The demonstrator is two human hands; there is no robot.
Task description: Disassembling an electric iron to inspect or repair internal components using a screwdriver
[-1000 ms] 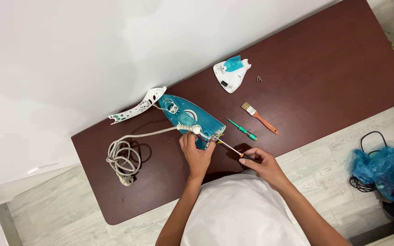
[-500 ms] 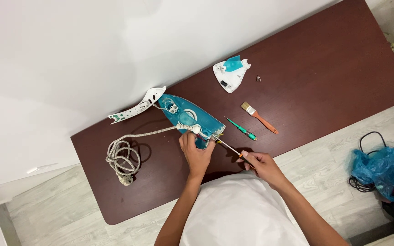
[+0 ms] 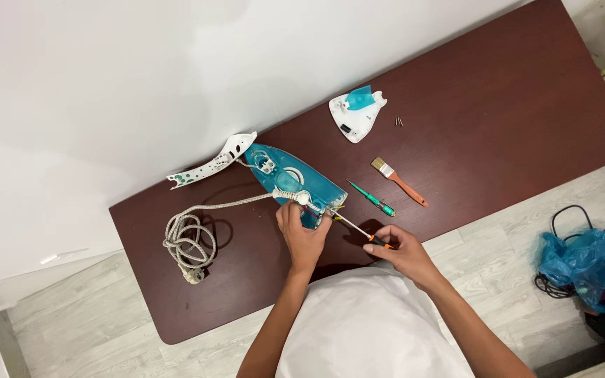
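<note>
**A:** So what's on the bench here? Looks like a teal iron (image 3: 295,183) with the cover off, lying flat on a dark brown table (image 3: 498,84) around the middle of the frame.

**B:** Yep. The person's left hand (image 3: 302,231) rests on the near end of the iron, fingers curled down over it where the cord comes in, pinning it to the table. The right hand (image 3: 399,250), lower centre of the frame, is clenched around the orange handle of a screwdriver (image 3: 353,227). The shaft runs up and to the left, and the tip touches the iron's near end, right beside the left hand's fingers.

**A:** And the cord?

**B:** A braided white cord (image 3: 189,239) runs left from the iron and ends in a loose coil near the table's left end, plug at the bottom of the coil.

**A:** Other bits?

**B:** A white handle piece (image 3: 211,164) lies at the iron's far tip, touching it or just beside it, hard to tell. A white and teal cover (image 3: 355,115) sits above centre, with a few tiny screws (image 3: 399,122) just to its right. A green screwdriver (image 3: 372,198) and a small paintbrush (image 3: 399,180) lie to the right of the iron. A blue plastic bag (image 3: 589,262) is on the floor at the lower right.
</note>
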